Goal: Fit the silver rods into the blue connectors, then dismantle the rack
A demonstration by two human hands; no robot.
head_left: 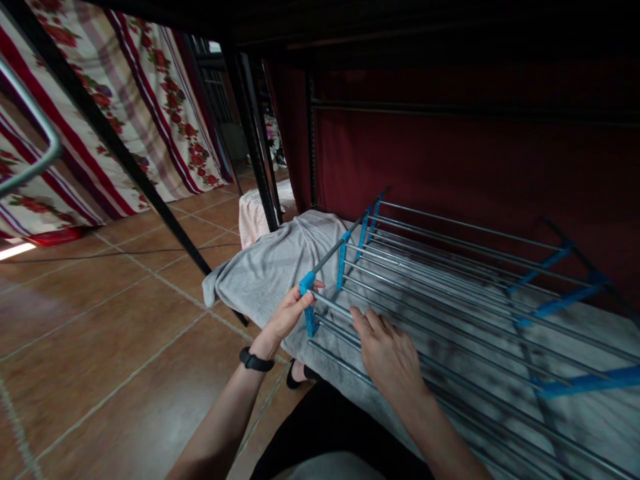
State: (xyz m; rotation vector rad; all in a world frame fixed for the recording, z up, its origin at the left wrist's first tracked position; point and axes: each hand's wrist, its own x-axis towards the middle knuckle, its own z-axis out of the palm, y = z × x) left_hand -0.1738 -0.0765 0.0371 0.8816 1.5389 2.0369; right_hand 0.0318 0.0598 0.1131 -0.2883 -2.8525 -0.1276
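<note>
A metal drying rack [450, 280] with blue plastic connectors lies across a grey blanket [275, 260]. My left hand [287, 315] is closed at its near left corner, thumb and fingers pinching the rod just beneath a blue corner connector [307, 283]. My right hand [387, 350] curls over the same front tube [333, 305], a short way to the right. Its fingertips rest on the tube, and its palm hides part of the bars behind. Beneath the corner hangs a blue slotted bracket [311, 323], where further bars run alongside.
Dark metal frame posts [257, 147] and a low dark beam overhead surround the blanket-covered surface. Behind the rack hangs a dark red cloth [450, 153]. A floral striped curtain [150, 100] reaches the tiled floor [135, 327] at left. A bent grey tube [45, 157] juts in from the left edge.
</note>
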